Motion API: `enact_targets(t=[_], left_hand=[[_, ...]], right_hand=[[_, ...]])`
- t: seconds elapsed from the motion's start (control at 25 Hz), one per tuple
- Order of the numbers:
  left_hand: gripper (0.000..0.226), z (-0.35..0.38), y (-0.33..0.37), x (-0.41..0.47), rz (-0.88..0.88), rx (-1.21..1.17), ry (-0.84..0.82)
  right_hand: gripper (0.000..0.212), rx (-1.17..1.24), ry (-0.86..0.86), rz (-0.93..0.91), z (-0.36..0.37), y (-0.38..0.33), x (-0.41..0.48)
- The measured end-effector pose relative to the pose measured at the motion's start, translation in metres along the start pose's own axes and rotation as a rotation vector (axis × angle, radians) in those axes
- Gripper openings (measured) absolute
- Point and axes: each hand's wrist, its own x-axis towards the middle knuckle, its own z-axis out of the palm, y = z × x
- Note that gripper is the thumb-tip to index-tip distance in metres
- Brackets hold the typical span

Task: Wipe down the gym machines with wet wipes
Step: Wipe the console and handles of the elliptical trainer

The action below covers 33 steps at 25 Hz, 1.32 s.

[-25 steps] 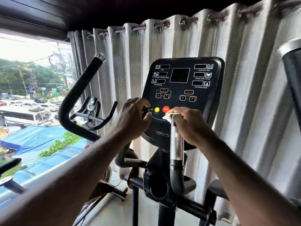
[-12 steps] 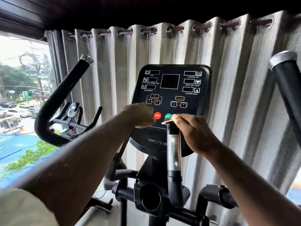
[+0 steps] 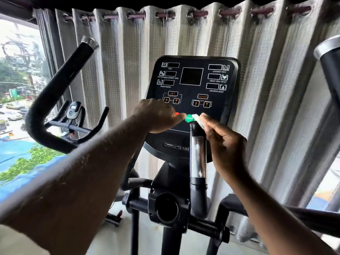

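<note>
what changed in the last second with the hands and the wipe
The right hand let go of the chrome post top and rose, pinching the wipe by the green button. The left hand slid right along the console, partly covering the red button. The wipe stays in the right hand.

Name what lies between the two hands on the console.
Head view: the green button, between the left hand and the wipe pinched by the right hand.

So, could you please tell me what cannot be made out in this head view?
Head view:
Red button: mostly hidden behind the left hand.
Wet wipe: largely hidden by the right hand pinching it.
Console labels: several blurred, small.
Right handlebar: cut off by the right edge.
</note>
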Motion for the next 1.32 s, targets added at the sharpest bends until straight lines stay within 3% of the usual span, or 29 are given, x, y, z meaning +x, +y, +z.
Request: enact_targets(t=[0.16, 0.28, 0.4, 0.56, 0.72, 0.8, 1.0, 1.24, 1.32], left_hand=[[0.096, 0.003, -0.004, -0.001, -0.021, -0.087, 0.032], [0.104, 0.003, -0.003, -0.001, -0.017, -0.095, 0.029], [0.103, 0.002, -0.003, -0.001, -0.024, -0.063, 0.033], [0.092, -0.001, 0.002, -0.006, -0.019, 0.015, 0.063], [0.091, -0.001, 0.004, -0.008, -0.025, -0.066, 0.050], [0.093, 0.000, 0.002, -0.007, -0.033, -0.076, 0.054], [0.089, 0.003, 0.000, -0.004, -0.058, -0.101, 0.111], [0.098, 0.003, 0.000, -0.005, -0.033, -0.052, 0.113], [0.096, 0.002, 0.003, -0.005, -0.044, -0.044, 0.116]], right_hand=[[0.043, -0.305, -0.159, -0.348, -0.026, 0.007, -0.039], [0.058, -0.357, -0.378, -0.414, -0.050, 0.006, -0.083], [0.053, -0.500, -0.563, -0.613, -0.049, -0.003, -0.069], [0.050, -0.555, -0.446, -0.447, -0.020, -0.019, 0.004], [0.057, -0.502, -0.626, -0.460, -0.038, -0.020, -0.073], [0.054, -0.481, -0.657, -0.554, -0.049, -0.011, -0.080], [0.057, -0.433, -0.361, -0.384, -0.017, -0.008, -0.009], [0.034, -0.176, -0.045, -0.119, -0.017, -0.010, -0.135], [0.041, 0.009, 0.057, 0.182, -0.004, -0.003, -0.106]])
